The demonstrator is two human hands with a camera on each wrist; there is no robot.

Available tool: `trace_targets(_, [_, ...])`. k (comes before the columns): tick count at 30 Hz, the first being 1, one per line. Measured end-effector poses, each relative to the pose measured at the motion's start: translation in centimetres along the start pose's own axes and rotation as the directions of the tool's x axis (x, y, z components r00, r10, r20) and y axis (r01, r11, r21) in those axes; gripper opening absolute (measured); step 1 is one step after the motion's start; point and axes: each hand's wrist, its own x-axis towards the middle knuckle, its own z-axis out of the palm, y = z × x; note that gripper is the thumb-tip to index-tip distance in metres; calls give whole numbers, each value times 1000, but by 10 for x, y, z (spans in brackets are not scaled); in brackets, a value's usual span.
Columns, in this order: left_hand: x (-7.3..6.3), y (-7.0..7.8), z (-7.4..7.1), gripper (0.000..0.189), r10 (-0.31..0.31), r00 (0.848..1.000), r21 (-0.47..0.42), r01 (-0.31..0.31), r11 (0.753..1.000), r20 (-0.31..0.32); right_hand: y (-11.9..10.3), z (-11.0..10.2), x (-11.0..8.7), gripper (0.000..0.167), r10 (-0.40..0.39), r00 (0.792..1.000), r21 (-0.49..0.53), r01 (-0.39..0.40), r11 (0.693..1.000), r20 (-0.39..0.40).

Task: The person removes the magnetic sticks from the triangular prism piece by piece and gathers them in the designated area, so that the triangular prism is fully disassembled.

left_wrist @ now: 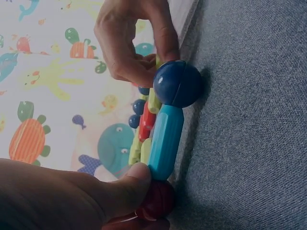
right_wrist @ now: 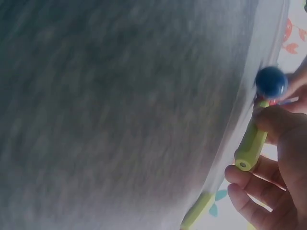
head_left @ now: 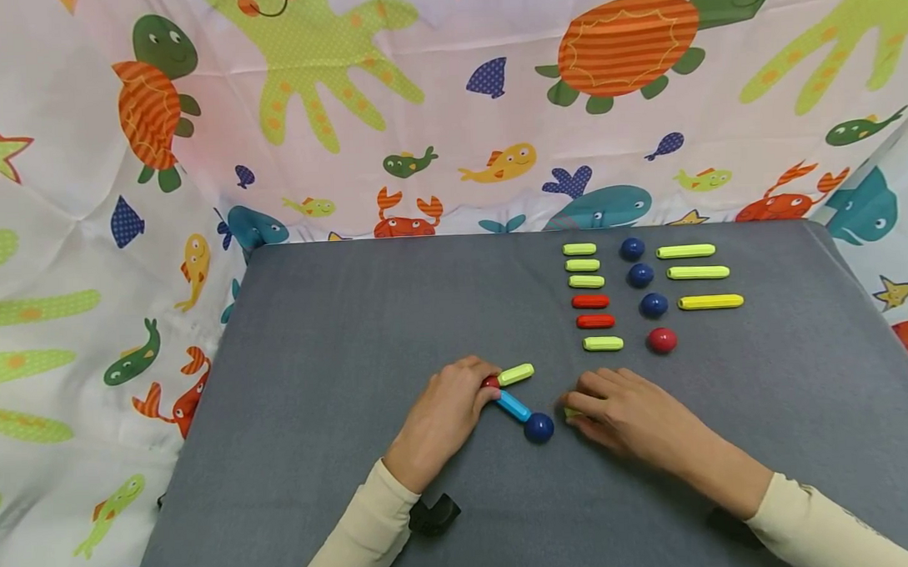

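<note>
My left hand (head_left: 438, 416) pinches a red ball (left_wrist: 156, 200) between thumb and fingers, low over the grey table. Joined to that ball are a short lime-green building rod (head_left: 515, 374) and a light-blue rod (head_left: 514, 406). The blue rod's other end meets a dark blue ball (head_left: 538, 428). To the right, my right hand (head_left: 633, 412) holds another short lime-green rod (right_wrist: 251, 143) in its fingers, mostly hidden by them in the head view. A small round metal spot shows at this rod's near end. In the right wrist view its far end overlaps the dark blue ball.
Toward the back right of the grey table (head_left: 335, 321) lies a column of short green rods (head_left: 602, 343) and red rods (head_left: 595, 321). Beside it are dark blue balls (head_left: 653, 306), a red ball (head_left: 662, 340) and longer yellow-green rods (head_left: 711, 302). A printed curtain (head_left: 432, 92) hangs behind.
</note>
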Motion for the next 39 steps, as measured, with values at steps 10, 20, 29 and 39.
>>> trace_targets(10, [1, -2, 1, 25, 16, 1000, 1, -16, 1000, -6, 32, -14, -9, 38, 171, 983, 28, -170, 985, -59])
trace_targets(20, [0, -2, 1, 26, 10, 1000, -11, -10, 1000, -6, 44, -12, -14, 38, 195, 980, 30, -194, 981, -43])
trace_targets(29, [0, -2, 1, 26, 3, 1000, -12, -3, 1000, -2, 44, -9, -10, 37, 170, 984, 21, -169, 985, -49])
trace_targets(39, [0, -5, 2, 23, 25, 1000, -31, -26, 999, -10, 43, -11, -6, 37, 187, 982, -23, -188, 982, -36])
